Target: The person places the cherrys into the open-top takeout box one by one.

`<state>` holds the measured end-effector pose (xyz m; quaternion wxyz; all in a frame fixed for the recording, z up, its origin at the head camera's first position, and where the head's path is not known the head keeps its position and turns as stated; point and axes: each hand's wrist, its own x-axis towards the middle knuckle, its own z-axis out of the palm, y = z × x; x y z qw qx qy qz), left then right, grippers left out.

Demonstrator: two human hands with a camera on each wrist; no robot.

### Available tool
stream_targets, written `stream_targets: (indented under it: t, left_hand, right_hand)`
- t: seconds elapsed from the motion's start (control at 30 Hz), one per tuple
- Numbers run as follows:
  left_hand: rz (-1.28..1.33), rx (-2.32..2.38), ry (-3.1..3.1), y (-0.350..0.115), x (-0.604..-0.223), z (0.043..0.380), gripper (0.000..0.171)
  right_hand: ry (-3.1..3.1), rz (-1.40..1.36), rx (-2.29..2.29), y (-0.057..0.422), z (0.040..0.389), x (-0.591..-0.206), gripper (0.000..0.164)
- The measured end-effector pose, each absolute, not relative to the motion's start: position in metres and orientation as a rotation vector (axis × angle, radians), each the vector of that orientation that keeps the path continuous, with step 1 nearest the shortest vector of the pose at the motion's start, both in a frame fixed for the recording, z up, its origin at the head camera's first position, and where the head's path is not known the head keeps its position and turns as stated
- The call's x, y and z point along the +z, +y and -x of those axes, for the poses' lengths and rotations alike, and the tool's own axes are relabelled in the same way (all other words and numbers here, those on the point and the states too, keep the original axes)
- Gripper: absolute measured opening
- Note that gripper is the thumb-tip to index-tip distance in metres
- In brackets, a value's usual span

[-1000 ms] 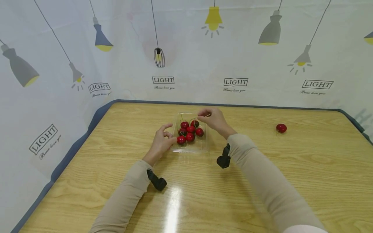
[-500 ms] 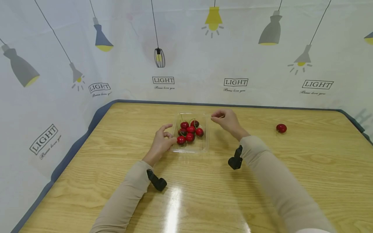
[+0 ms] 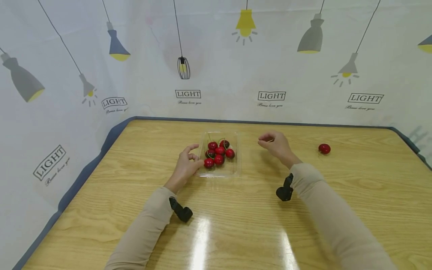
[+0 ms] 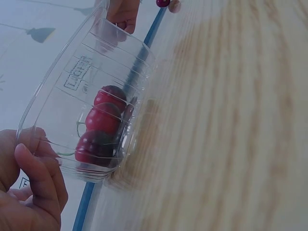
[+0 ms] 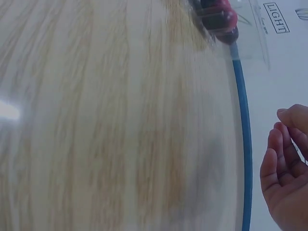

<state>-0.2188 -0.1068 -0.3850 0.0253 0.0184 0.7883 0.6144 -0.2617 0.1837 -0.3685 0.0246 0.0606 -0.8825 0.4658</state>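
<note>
A clear plastic box point(image 3: 233, 171) holds several dark red cherries point(image 3: 219, 150), a few with green stems. At its left side my left hand point(image 3: 185, 165) pinches the rim; in the left wrist view the thumb and forefinger meet at the box's edge point(image 4: 30, 108). My right hand point(image 3: 277, 147) is over the table to the right of the box, its fingers loosely curled and thumb near the fingertips. No fruit shows in it in the right wrist view, where the hand point(image 5: 288, 175) is partly cut off. A single cherry point(image 3: 324, 149) lies farther right.
The wooden table point(image 3: 236, 221) has a dark blue edge strip point(image 3: 287, 123) along the back. Behind it hangs a white cloth point(image 3: 222, 67) printed with lamps, which also runs down the left side.
My right hand has moved from above the box's back right corner out to the right, toward the single cherry. The left hand, the box and its cherries stay in place.
</note>
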Motion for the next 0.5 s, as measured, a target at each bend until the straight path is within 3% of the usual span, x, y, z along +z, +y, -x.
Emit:
stream_targets:
  t: [0.5]
  left_hand:
    - [-0.056,1.891,2.435,-0.107,-0.385,0.219,0.059]
  right_hand:
    - [-2.727,-0.133,1.376,0.221,0.255,-0.374,0.022]
